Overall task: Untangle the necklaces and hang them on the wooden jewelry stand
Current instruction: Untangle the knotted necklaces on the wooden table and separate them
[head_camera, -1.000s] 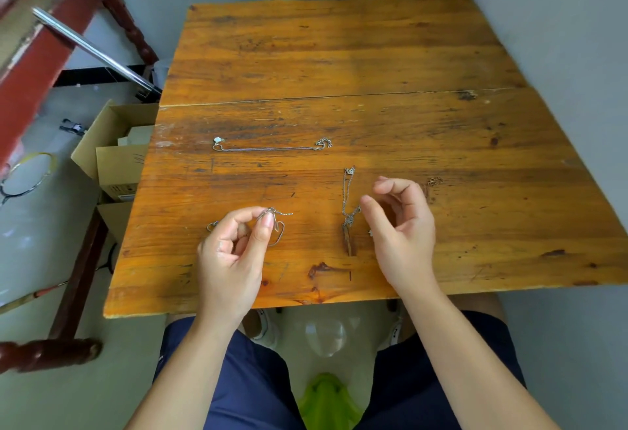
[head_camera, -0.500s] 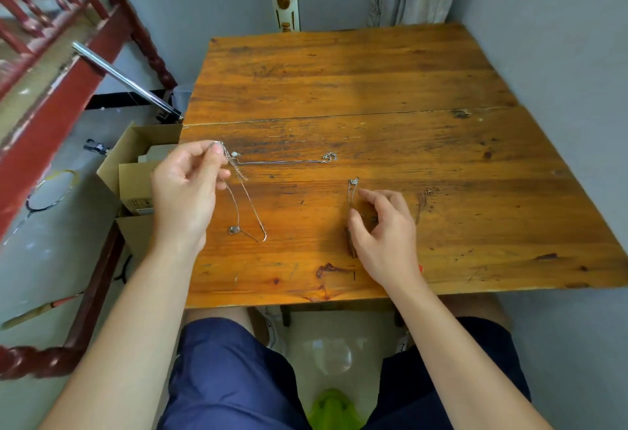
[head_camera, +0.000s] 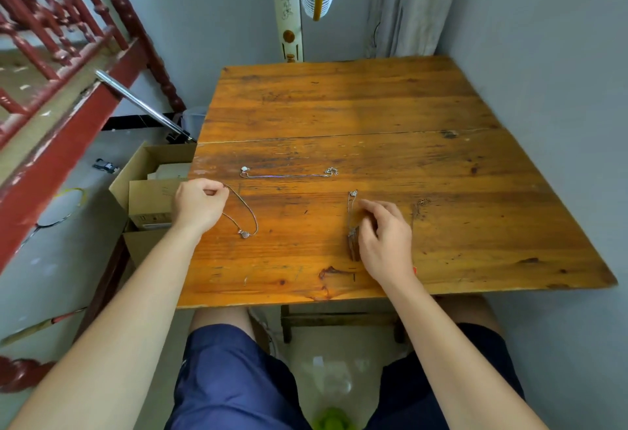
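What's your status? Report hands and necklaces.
Left hand pinches looped necklace. Right hand on second necklace, grip unclear. Third necklace lies straight. Stand not in view.

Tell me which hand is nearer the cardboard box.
Left. The left hand is right beside the cardboard box; the right hand is farther right, over the middle of the table.
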Demonstrator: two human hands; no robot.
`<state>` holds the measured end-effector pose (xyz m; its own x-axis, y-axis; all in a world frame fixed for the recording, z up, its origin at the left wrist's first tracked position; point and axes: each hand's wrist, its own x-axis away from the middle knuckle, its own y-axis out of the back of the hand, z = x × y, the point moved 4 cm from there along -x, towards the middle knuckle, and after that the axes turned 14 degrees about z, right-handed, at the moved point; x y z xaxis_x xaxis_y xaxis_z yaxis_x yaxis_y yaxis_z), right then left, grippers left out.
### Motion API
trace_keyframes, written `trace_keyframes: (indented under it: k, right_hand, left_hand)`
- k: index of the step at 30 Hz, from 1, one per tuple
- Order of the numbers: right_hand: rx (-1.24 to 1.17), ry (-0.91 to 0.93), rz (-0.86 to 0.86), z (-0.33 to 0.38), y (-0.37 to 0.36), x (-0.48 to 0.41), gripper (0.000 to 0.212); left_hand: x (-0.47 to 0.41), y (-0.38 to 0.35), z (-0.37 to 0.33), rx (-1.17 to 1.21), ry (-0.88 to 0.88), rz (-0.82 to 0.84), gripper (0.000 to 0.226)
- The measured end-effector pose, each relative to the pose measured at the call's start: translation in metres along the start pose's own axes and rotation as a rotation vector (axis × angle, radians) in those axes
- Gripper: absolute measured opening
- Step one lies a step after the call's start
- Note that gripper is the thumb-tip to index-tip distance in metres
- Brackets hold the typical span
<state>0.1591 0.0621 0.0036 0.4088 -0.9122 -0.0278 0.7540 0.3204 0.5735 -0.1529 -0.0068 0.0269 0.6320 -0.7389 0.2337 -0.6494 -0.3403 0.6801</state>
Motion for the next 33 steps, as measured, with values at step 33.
trace_keyframes:
  k: [33]
  right_hand:
    - [0.218, 0.052, 0.019, -0.042, 0.041, 0.028, 0.015]
  left_hand:
    - [0.071, -0.141, -0.087, -0.273, -0.361, 0.18, 0.012]
